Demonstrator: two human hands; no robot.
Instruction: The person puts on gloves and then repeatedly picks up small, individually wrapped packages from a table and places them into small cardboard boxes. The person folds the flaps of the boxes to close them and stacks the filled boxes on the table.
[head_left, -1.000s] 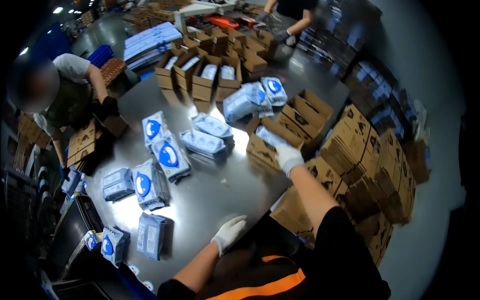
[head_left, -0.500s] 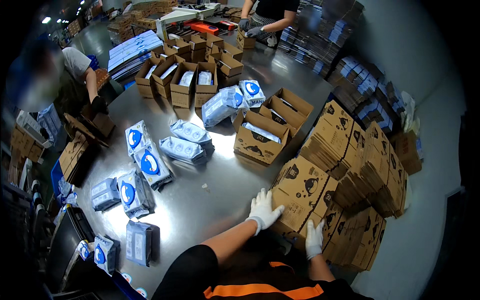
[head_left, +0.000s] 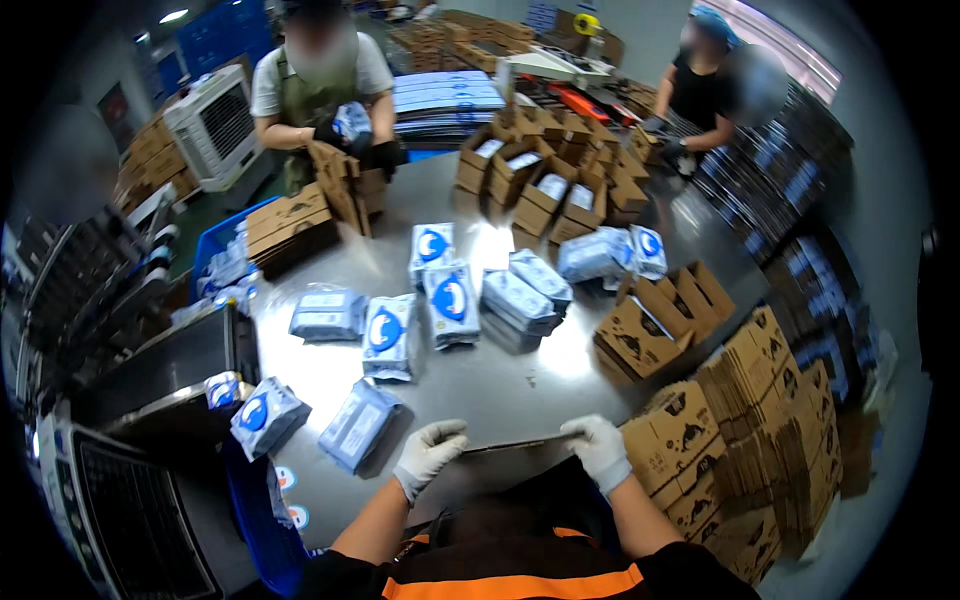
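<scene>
Between my two white-gloved hands, close to my body, I hold a flat folded cardboard box [head_left: 515,443], seen almost edge-on. My left hand [head_left: 430,455] is closed on its left end, and my right hand [head_left: 598,452] grips its right end. Just beyond my left hand lies a pale blue soft pack [head_left: 360,425]. Farther out on the table are several more packs, such as an upright-printed one [head_left: 388,335] with a blue whale picture. Beside my right hand rises a stack of flat folded boxes [head_left: 675,440].
Opened boxes [head_left: 640,340] with packs inside stand at the right, and more filled boxes [head_left: 545,205] at the back. A blue bin [head_left: 262,520] and a conveyor end [head_left: 160,370] border the left. Two co-workers [head_left: 325,90] stand across the metal table [head_left: 465,395].
A flat box has come off the stack at the right and is now held in front of me. My view has swung left, and the co-worker at the left now holds a pack.
</scene>
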